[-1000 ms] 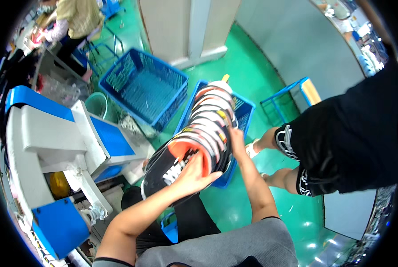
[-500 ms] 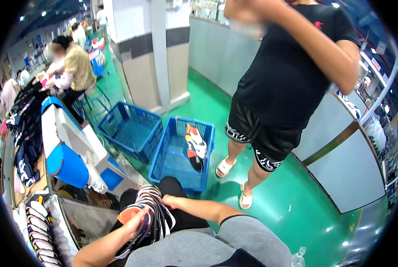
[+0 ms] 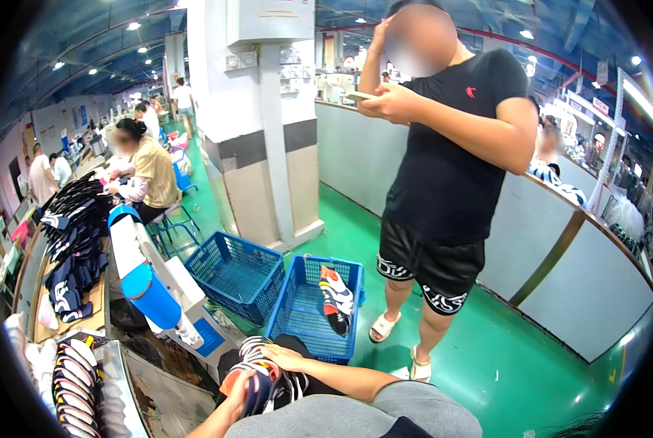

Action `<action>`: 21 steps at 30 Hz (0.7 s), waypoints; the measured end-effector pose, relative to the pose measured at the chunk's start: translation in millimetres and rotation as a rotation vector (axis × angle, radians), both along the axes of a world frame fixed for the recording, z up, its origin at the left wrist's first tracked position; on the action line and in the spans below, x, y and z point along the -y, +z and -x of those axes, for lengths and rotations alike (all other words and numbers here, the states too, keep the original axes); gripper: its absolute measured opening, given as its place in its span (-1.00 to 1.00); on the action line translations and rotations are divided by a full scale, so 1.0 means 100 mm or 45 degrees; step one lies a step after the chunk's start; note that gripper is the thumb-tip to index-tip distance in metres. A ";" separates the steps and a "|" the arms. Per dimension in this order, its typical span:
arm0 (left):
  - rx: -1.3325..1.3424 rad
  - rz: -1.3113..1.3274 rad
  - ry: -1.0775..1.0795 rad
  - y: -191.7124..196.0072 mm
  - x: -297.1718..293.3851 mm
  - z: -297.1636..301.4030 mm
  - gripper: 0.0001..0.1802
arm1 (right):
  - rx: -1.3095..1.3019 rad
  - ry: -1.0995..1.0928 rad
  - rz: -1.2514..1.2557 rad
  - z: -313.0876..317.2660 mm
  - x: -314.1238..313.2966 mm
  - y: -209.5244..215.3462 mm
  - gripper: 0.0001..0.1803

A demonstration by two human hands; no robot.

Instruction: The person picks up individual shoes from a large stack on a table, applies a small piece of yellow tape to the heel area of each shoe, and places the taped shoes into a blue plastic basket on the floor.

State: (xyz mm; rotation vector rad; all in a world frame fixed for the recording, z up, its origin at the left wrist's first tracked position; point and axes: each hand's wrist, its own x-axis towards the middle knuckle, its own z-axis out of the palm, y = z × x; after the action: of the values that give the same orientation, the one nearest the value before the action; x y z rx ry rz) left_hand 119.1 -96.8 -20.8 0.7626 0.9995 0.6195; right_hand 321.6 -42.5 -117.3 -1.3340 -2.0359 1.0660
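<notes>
A stack of striped shoe uppers (image 3: 253, 349), dark, white and orange, rests across my lap. My left hand (image 3: 234, 394) is closed on its near end, beside an orange piece. Over the far right side of the stack lies my right hand (image 3: 283, 357), fingers stretched out flat against the uppers. Just beyond my knees stands a blue plastic basket (image 3: 275, 321) with a small bundle of shoe uppers (image 3: 336, 299) in it, white, orange and black.
Another blue basket (image 3: 232, 290) stands farther left. A white and blue machine (image 3: 151, 285) is at my left, beside a row of shoe uppers (image 3: 75, 387) and a bench piled with dark uppers (image 3: 71, 241). A person in black (image 3: 443, 175) stands ahead right, holding a phone (image 3: 359, 95).
The view has tilted up. My right hand has gone from the stack's side edge to lying flat on it. The standing person's lowered forearm now shows a phone in hand.
</notes>
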 end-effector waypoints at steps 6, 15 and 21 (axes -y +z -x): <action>0.444 -0.075 0.404 0.80 0.40 0.76 -0.40 | 0.083 -0.095 -0.254 0.10 -0.08 0.38 -0.38; 0.637 0.112 0.646 0.58 -0.10 0.99 -0.45 | -0.471 0.261 0.039 1.31 -0.40 1.25 -0.70; 0.293 -0.167 0.854 0.44 0.07 1.26 -0.48 | -0.575 -0.321 -0.075 1.38 -1.01 0.57 -0.84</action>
State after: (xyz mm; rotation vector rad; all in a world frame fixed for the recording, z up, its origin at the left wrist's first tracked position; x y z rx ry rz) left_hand -7.1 -103.7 22.8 0.4411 1.0017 1.3316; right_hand 183.3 58.4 -60.4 -1.1562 -1.5156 1.0667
